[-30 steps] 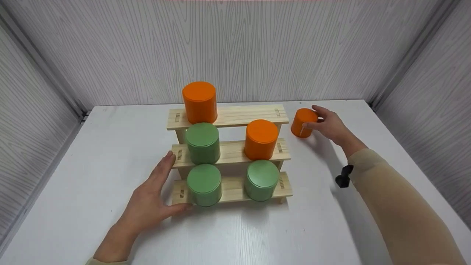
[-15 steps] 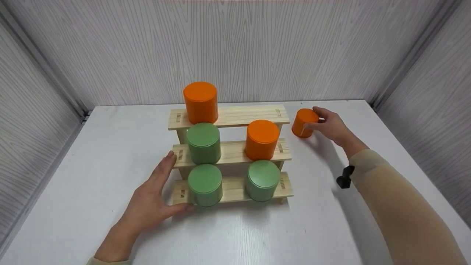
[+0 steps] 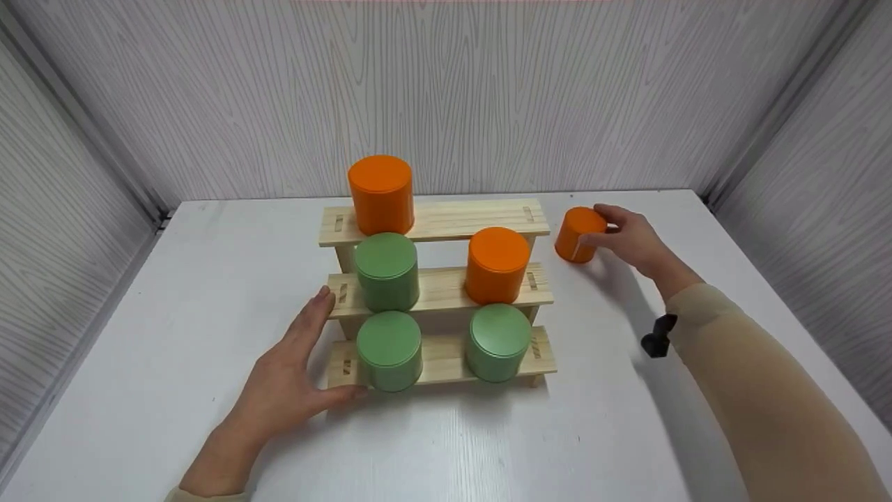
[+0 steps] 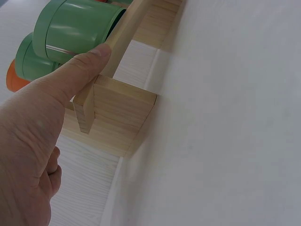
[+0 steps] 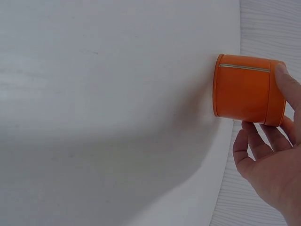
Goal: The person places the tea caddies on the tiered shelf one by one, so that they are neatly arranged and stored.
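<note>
My right hand (image 3: pixel 631 240) holds an orange canister (image 3: pixel 581 236) by its lid end, to the right of the wooden rack. In the right wrist view, the thumb lies on one side of the canister (image 5: pixel 242 89) and the fingers on the other; its base is close to the white table top. My left hand (image 3: pixel 279 380) is spread at the left end of the three-tier rack (image 3: pixel 446 279). A fingertip meets the middle shelf's end, while the thumb (image 4: pixel 82 66) lies along the bottom shelf's front edge, near a green canister (image 4: pixel 77 28).
On the rack stand an orange canister (image 3: pixel 381 195) at top left, a green one (image 3: pixel 387 272) and an orange one (image 3: pixel 497 265) on the middle tier, and two green ones (image 3: pixel 389 351) below. Pale wood-grain panels (image 3: pixel 446 90) enclose the white table (image 3: pixel 446 453) at back and sides.
</note>
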Demonstrator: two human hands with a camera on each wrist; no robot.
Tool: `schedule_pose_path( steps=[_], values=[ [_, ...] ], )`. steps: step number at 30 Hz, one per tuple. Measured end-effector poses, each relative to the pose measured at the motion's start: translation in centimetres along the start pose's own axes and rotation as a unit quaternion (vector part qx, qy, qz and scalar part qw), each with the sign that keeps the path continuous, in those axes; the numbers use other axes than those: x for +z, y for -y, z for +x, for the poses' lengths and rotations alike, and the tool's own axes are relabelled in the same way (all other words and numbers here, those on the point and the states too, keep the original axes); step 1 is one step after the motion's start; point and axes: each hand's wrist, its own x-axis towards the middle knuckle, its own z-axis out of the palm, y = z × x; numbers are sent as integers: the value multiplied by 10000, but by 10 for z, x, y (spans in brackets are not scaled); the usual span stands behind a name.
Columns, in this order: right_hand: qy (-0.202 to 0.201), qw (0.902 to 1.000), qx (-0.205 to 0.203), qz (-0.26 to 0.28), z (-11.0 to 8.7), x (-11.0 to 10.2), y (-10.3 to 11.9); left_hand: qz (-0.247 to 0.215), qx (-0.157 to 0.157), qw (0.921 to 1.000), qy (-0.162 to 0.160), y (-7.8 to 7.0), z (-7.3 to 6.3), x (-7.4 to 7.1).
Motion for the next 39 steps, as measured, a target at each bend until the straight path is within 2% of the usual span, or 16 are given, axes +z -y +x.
schedule_pose_path(
  steps=[8,17,28,35,39],
  values=[
    [35,10000,56,-38,-6,-9,0,36,24,10000,-62,0,-1,0],
    [73,9999,-68,-141,-15,-26,5,-6,-43,10000,51,0,0,-2],
    [3,9985,-517,-150,-36,-49,28,-24,79,9999,-71,2,-2,0],
    [-86,9981,-573,-233,-51,-60,43,-62,43,10000,8,1,-1,1],
    [-84,9968,-742,-275,-60,-64,57,-41,9,10000,64,0,0,0]
  ],
)
